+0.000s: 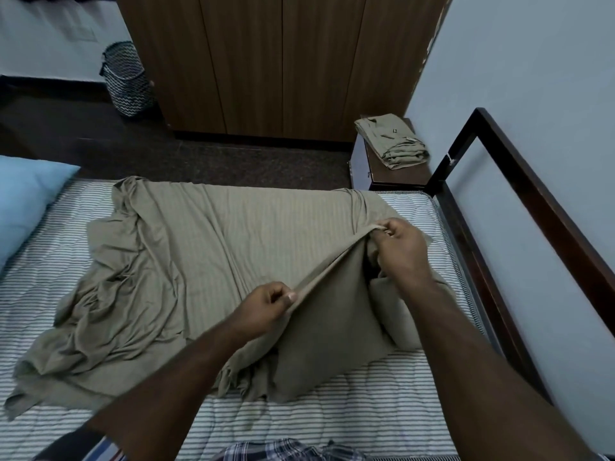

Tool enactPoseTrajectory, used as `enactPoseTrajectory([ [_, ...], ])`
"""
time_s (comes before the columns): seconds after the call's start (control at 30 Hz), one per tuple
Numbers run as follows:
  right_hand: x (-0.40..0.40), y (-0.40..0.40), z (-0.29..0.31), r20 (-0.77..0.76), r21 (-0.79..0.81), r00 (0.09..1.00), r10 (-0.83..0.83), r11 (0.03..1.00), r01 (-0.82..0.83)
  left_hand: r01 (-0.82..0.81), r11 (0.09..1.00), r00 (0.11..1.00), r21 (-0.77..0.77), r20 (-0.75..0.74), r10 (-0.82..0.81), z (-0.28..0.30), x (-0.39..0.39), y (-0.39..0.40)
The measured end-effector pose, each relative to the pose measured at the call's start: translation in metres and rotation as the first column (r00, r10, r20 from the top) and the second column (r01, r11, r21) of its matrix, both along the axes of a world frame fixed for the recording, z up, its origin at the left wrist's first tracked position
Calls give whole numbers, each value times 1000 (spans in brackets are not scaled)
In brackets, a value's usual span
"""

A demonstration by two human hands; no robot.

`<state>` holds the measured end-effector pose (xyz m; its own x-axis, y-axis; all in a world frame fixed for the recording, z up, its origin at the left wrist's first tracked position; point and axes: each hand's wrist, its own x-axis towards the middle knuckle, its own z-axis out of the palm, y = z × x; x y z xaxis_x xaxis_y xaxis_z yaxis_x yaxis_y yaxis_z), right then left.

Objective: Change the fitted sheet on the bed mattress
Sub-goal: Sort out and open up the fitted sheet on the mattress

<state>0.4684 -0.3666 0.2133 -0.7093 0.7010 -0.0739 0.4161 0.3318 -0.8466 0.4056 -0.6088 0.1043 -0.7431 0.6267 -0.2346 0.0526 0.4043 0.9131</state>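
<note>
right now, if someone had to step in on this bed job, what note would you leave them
Left hand pinches the hem of the olive sheet; right hand grips the same hem farther along, so the edge is stretched taut between them, lifted off the bed.
The sheet lies loose and rumpled across the striped mattress, which is bare all round it; no corner is tucked.
A blue pillow sits at the left end. Another folded olive cloth rests on the small side table by the bed frame.
Left to do: find the corners, spread the sheet and fit each one over the mattress.
</note>
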Motion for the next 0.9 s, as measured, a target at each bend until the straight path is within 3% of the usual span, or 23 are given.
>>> enactPoseTrajectory([
  [0.07,5,3,-2,222,192,971,88,973,-132,-132,991,991,33,-34,133,11,-5,9],
  [0.1,6,-4,-4,291,205,940,176,949,-241,-141,988,988,59,-57,144,23,-10,16],
  [0.2,5,-51,-6,286,162,838,465,838,-520,48,995,984,85,-173,-33,61,-22,39],
  [0.27,2,-68,-6,264,146,848,459,850,-505,122,985,973,122,-212,-94,79,-24,48],
  [0.4,-1,-56,-3,190,127,939,287,941,-313,70,974,997,215,17,-76,69,-15,33],
  [0.53,-6,-39,6,7,-46,991,135,990,-134,56,997,998,-48,-32,-58,17,-4,2],
  [0.6,-6,-31,9,-20,-66,994,103,992,-105,-80,990,995,-115,-75,71,4,-2,-8],
  [0.7,-3,-11,7,28,56,999,21,998,-22,-311,949,942,-44,-150,301,7,-12,-14],
  [0.8,3,-9,5,207,117,953,220,962,-247,-246,969,942,32,-228,247,43,-24,0],
  [0.9,-2,-52,7,170,-8,828,535,841,-541,-2,990,976,138,-217,32,83,-25,27],
])
